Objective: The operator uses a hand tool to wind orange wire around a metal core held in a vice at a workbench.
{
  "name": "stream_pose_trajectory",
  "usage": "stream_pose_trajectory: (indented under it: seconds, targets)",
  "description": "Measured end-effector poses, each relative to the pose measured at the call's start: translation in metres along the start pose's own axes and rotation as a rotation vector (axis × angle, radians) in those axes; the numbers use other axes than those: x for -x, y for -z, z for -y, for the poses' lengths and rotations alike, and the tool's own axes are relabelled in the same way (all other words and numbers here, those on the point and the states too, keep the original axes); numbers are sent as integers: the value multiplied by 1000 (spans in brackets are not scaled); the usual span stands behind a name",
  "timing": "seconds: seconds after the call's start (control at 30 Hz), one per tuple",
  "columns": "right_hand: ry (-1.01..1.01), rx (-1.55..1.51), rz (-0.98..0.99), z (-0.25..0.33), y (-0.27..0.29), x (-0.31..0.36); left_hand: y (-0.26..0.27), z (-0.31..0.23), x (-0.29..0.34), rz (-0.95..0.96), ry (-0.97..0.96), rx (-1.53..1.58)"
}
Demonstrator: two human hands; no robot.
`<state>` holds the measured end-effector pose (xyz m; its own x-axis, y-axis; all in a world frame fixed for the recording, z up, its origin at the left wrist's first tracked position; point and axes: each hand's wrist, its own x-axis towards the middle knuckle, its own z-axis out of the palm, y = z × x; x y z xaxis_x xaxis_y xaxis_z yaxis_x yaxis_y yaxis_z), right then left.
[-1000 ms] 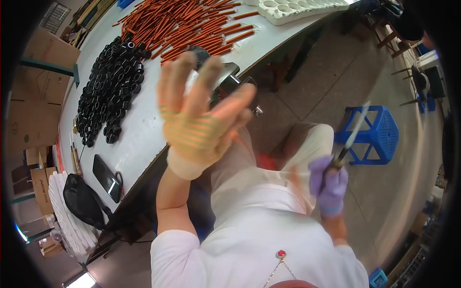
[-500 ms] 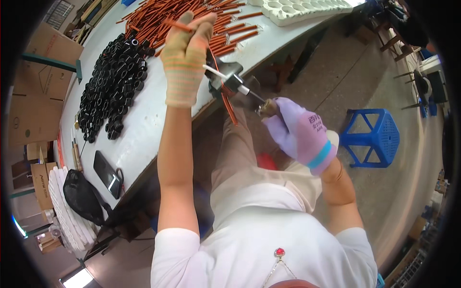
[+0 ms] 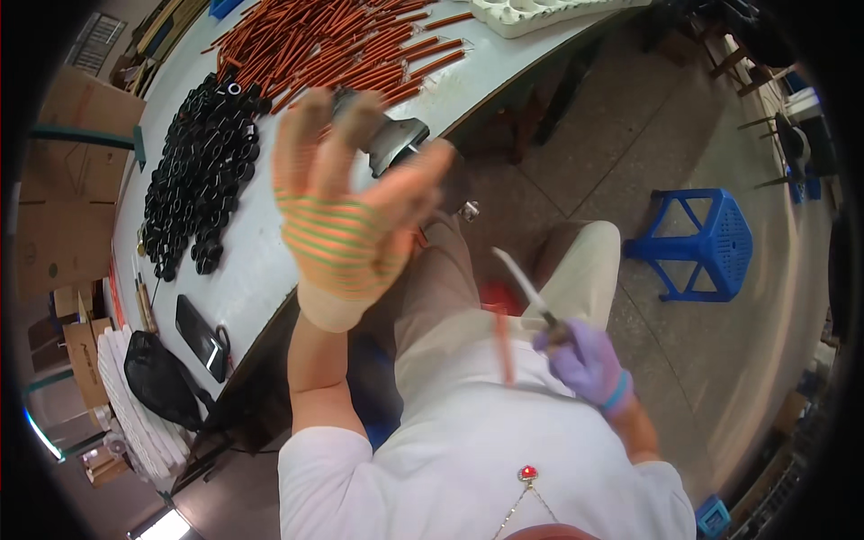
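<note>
My left hand [image 3: 346, 216], in a striped knit glove, is raised over the table edge with its fingers spread and blurred. It holds nothing that I can make out. Just beyond its fingers sits a black and grey clamp-like fixture [image 3: 396, 139], partly hidden by the hand. My right hand [image 3: 589, 364], in a lilac glove with a blue cuff band, is closed around the brown handle of a tool with a slim pale blade [image 3: 522, 281], which points up and left. A blurred orange strip [image 3: 502, 342] shows in front of my shirt, apart from both hands.
On the white table [image 3: 256, 247] lie a heap of orange rods [image 3: 315, 45], a pile of black rings [image 3: 198, 171] and a phone [image 3: 200, 337]. A white tray with round hollows [image 3: 540, 13] lies at the far edge. A blue stool [image 3: 711, 243] stands on the right.
My left hand has dropped nearer and its fingers have spread. My right hand has pulled the tool away from the fixture, down and toward me. The orange strip has left the fixture.
</note>
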<state>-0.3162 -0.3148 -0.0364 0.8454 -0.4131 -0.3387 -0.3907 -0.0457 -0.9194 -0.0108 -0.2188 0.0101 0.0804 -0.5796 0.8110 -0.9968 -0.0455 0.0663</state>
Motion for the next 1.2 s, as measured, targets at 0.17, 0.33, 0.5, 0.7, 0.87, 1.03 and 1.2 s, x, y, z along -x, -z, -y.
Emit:
stream_pose_trajectory:
  seconds: [0.17,0.33,0.5,0.7,0.87,1.03,1.2]
  targets:
    - [501,275,-189,32,-11,-104,-14,32,-9,-102,719,660]
    - [362,196,-88,13,4,-47,-17,30,-13,-147,466,611]
    - [34,-38,87,-16,16,23,11,-6,-5,371,20,-39]
    - [304,9,86,29,-15,-98,-1,22,-14,-60,413,335]
    - [335,-14,207,8,8,-54,-13,47,-8,-203,657,864]
    - [-47,-498,246,8,10,-23,-17,37,-1,-150,637,587]
    - [370,-183,109,24,-13,-116,-27,39,-12,3,745,413]
